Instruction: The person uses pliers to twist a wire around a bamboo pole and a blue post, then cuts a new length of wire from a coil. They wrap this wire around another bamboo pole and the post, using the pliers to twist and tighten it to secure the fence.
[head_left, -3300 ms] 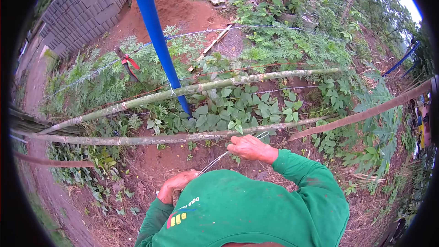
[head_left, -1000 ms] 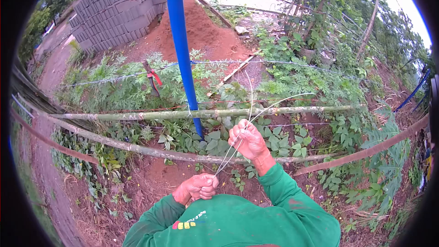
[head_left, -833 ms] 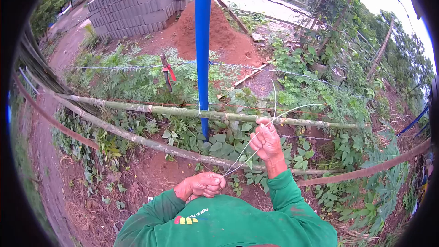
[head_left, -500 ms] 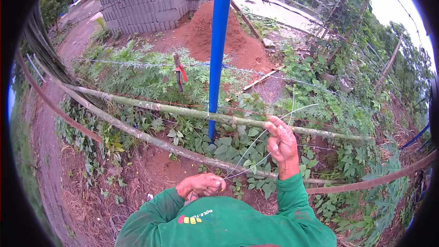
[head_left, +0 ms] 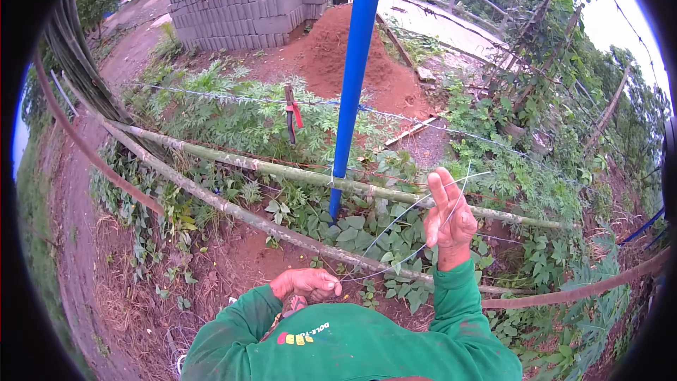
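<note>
My left hand point(head_left: 307, 283) is closed in front of my chest, with one end of a thin pale wire point(head_left: 392, 268) at its fingertips. Higher and to the right, my right hand point(head_left: 450, 217) is raised with its fingers spread, and the wire's strands cross in front of its palm. Behind my hands a green bamboo pole point(head_left: 281, 168) runs across the view, tied to an upright blue pole point(head_left: 355, 74). Below it slants a second, greyish pole point(head_left: 243, 213).
Barbed wire point(head_left: 254, 98) stretches across beyond the bamboo, with a stick and red ribbon point(head_left: 296, 114) on it. Grey blocks point(head_left: 247, 7) and a red soil heap point(head_left: 345, 56) stand behind. A brown curved pole point(head_left: 578, 289) is at right, coiled wire point(head_left: 176, 342) lower left.
My right hand has opened from a pinch, its fingers now spread, and has moved slightly right. My left hand has shifted slightly left. The background has shifted right in view.
</note>
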`<action>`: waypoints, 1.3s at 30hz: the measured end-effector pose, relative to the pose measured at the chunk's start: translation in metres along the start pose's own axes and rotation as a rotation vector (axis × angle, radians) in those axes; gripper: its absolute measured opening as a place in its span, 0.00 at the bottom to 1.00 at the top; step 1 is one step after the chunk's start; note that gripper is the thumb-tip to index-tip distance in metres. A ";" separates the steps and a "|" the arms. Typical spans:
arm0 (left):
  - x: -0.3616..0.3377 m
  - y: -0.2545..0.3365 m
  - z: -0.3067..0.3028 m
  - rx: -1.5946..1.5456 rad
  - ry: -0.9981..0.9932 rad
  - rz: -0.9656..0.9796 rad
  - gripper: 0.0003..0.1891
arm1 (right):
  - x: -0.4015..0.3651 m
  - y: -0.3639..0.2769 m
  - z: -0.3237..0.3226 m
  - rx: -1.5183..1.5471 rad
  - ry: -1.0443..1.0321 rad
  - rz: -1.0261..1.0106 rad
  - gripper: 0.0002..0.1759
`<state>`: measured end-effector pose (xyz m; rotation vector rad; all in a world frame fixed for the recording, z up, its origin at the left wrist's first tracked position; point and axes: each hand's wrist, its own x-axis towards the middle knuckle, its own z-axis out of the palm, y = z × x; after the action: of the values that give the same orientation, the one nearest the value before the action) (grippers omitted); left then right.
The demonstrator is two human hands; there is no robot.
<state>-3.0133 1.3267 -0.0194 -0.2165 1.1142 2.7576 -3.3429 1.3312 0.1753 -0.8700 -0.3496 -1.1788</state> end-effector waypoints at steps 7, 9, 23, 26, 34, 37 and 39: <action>-0.017 0.016 0.027 0.854 0.707 0.315 0.19 | -0.016 0.005 -0.002 0.049 0.238 0.003 0.49; -0.037 0.000 0.001 0.487 0.495 0.092 0.18 | -0.019 0.012 0.005 0.166 0.157 0.072 0.53; -0.025 -0.014 -0.012 0.801 0.866 0.228 0.17 | -0.046 0.014 0.007 0.095 0.295 0.029 0.52; -0.029 0.004 0.004 1.405 1.019 0.263 0.20 | -0.061 0.009 0.005 0.044 0.312 0.016 0.55; -0.022 0.036 0.045 0.653 0.267 -0.212 0.19 | -0.054 -0.017 0.017 0.114 0.032 0.154 0.61; -0.010 0.031 0.047 0.283 0.105 0.123 0.18 | -0.051 -0.036 0.007 0.128 -0.077 0.057 0.57; 0.000 0.035 0.072 0.027 0.035 0.181 0.18 | -0.050 -0.048 0.003 0.077 -0.038 -0.057 0.46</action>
<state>-3.0254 1.3520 0.0550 -0.1695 1.2361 2.9036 -3.4043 1.3607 0.1645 -0.8210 -0.4509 -1.1949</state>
